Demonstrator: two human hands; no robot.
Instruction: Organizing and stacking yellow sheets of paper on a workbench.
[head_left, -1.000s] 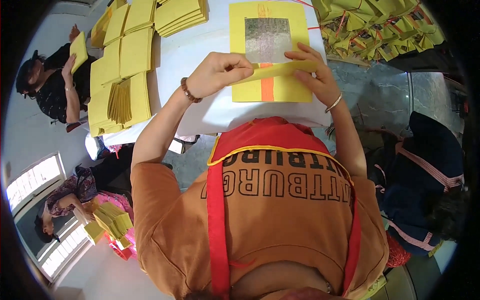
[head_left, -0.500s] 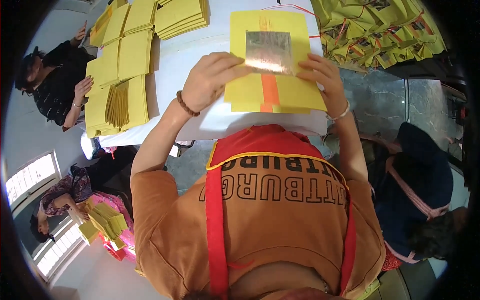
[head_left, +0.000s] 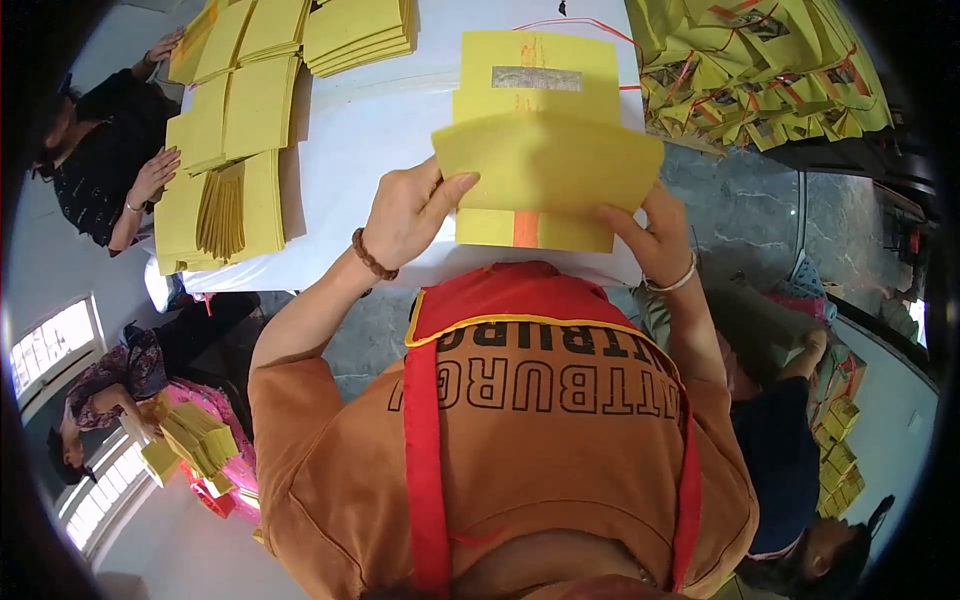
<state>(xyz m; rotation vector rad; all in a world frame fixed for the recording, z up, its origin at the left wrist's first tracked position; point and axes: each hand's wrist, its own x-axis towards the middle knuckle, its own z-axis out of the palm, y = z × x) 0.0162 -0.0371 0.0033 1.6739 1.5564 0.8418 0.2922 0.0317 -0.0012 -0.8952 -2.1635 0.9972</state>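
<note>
A yellow paper sheet (head_left: 550,165) is bent across, its plain face showing, between my two hands over more yellow paper. My left hand (head_left: 408,212) grips its left end, with the thumb on top and the fingers mostly hidden beneath. At the other end, my right hand (head_left: 655,238) holds the sheet the same way. Beneath it lies yellow paper with an orange stripe (head_left: 526,229) at the near edge. A strip of silver foil (head_left: 537,78) shows beyond the bent sheet; the rest of the foil is covered.
Stacks of yellow paper (head_left: 262,105) stand on the white-covered table (head_left: 375,125) at left, where a co-worker's hand (head_left: 155,178) rests on one. Yellow papers with red strings (head_left: 755,75) are heaped at far right. Other people sit at lower left and lower right.
The sheet that lay flat with its foil square showing is now replaced in view by a bent plain one. My hands have come nearer to me and gripped its ends.
</note>
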